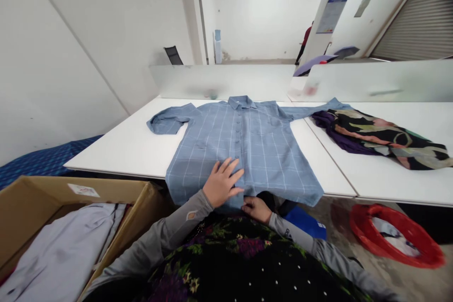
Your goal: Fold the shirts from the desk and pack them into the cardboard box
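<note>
A blue checked shirt [212,146] lies spread front side up on the white table, its collar at the far side and its hem hanging over the near edge. My left hand [222,183] rests on the lower front beside the button strip, fingers spread flat on the cloth. At the hem, just below the button strip, my right hand [257,208] pinches the shirt's edge between thumb and fingers. One sleeve is bent on the left; the other stretches right, partly beneath a dark patterned garment [385,134].
At the lower left stands a cardboard box [141,193] with light grey clothing [71,245] inside. A red plastic bag [424,245] sits on the floor at right. Frosted dividers [226,78] line the back of the white table [134,151]. A person [305,42] stands far off.
</note>
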